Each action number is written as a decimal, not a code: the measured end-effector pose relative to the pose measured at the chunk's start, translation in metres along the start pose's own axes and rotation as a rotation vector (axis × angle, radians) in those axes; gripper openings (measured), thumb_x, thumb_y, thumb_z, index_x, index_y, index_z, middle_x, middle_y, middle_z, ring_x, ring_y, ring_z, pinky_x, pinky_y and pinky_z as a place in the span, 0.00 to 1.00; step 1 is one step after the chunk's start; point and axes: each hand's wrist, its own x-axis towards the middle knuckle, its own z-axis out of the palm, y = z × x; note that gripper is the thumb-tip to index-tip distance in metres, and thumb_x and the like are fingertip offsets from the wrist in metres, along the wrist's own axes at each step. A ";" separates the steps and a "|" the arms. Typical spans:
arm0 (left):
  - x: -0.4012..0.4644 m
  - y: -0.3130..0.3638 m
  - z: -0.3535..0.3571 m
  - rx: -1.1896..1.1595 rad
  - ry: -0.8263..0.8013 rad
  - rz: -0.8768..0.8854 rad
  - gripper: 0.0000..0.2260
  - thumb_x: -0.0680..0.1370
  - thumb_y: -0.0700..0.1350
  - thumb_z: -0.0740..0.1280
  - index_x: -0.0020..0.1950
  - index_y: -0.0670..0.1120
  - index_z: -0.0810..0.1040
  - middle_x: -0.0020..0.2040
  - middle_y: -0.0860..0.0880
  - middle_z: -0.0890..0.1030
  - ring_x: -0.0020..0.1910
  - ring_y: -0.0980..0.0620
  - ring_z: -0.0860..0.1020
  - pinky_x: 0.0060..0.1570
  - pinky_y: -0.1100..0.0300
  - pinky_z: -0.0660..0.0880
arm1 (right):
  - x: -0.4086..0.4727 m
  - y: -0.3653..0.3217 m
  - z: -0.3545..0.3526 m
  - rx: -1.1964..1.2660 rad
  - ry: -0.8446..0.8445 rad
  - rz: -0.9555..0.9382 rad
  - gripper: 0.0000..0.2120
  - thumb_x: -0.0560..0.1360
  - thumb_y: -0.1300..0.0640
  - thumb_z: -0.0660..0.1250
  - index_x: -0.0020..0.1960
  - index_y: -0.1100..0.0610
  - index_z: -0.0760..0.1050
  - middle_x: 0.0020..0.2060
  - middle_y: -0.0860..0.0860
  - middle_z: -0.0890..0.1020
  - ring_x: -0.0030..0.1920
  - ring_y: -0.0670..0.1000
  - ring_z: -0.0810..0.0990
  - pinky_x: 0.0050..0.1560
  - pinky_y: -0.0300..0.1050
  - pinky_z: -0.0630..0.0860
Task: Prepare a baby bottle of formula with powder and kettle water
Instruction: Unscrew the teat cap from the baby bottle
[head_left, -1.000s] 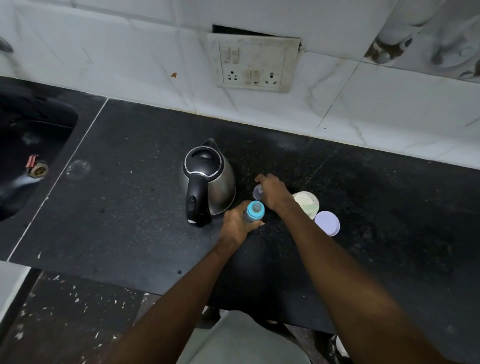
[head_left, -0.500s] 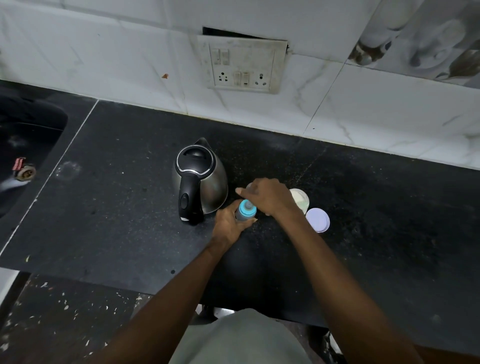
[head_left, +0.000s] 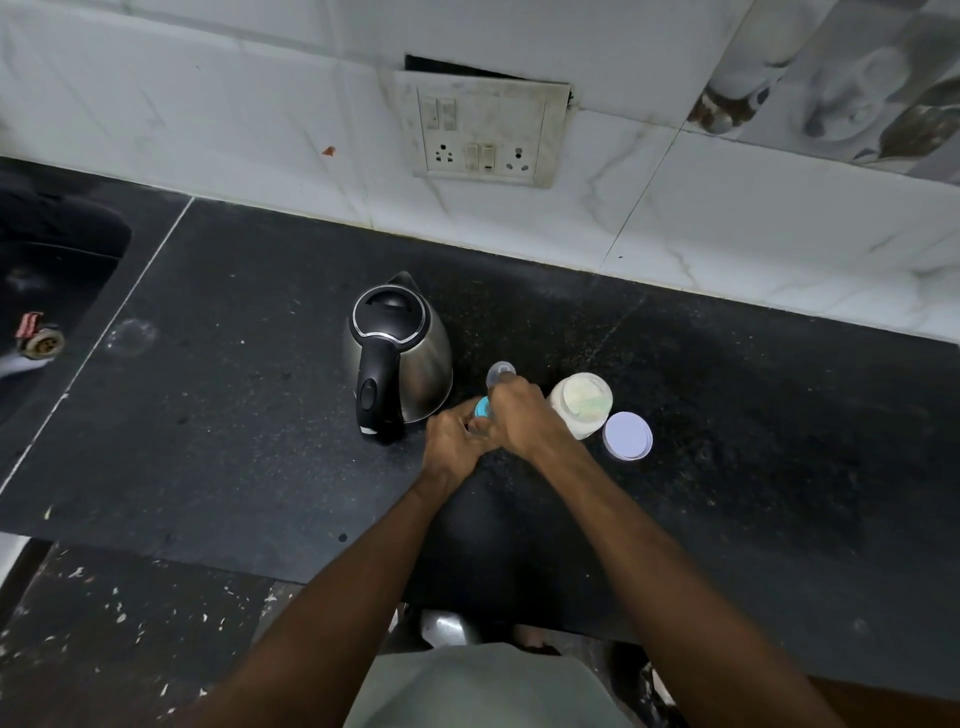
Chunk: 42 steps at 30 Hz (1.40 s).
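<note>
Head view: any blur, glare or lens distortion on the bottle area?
Head view: wide-angle bend, the counter edge and wall tiles curve. Dim, flat light; soft sheen on the kettle, no hard glare. Left hand and right hand are slightly soft and hide most of the bottle. Powder jar and its lid read clearly.

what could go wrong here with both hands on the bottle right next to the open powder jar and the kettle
1. The right hand works at the bottle right beside the open powder jar; a wrist or forearm swing could tip it and spill powder.
2. The kettle stands close on the other side of the left hand; if its steel body is hot, knuckles could brush it.
3. The loose clear cap sits just behind the hands and could be knocked away.
</note>
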 end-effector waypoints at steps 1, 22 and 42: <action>0.001 0.000 0.000 -0.010 -0.006 0.007 0.10 0.73 0.41 0.80 0.51 0.49 0.85 0.41 0.54 0.87 0.41 0.61 0.83 0.44 0.62 0.81 | -0.002 0.000 -0.004 0.009 -0.011 -0.012 0.10 0.81 0.64 0.63 0.58 0.70 0.76 0.54 0.65 0.78 0.57 0.65 0.78 0.53 0.52 0.71; 0.003 0.002 -0.003 0.045 -0.006 -0.025 0.16 0.69 0.37 0.81 0.56 0.45 0.86 0.46 0.53 0.87 0.44 0.60 0.84 0.49 0.65 0.80 | -0.003 -0.018 -0.032 -0.170 -0.092 0.022 0.20 0.79 0.50 0.70 0.66 0.61 0.77 0.63 0.61 0.77 0.60 0.63 0.80 0.56 0.53 0.78; -0.008 0.000 -0.002 0.025 0.023 -0.027 0.20 0.70 0.39 0.81 0.61 0.46 0.85 0.50 0.51 0.88 0.51 0.52 0.87 0.58 0.49 0.83 | -0.010 -0.009 -0.035 -0.064 -0.149 -0.109 0.31 0.72 0.48 0.75 0.73 0.48 0.70 0.67 0.56 0.73 0.61 0.59 0.79 0.58 0.58 0.79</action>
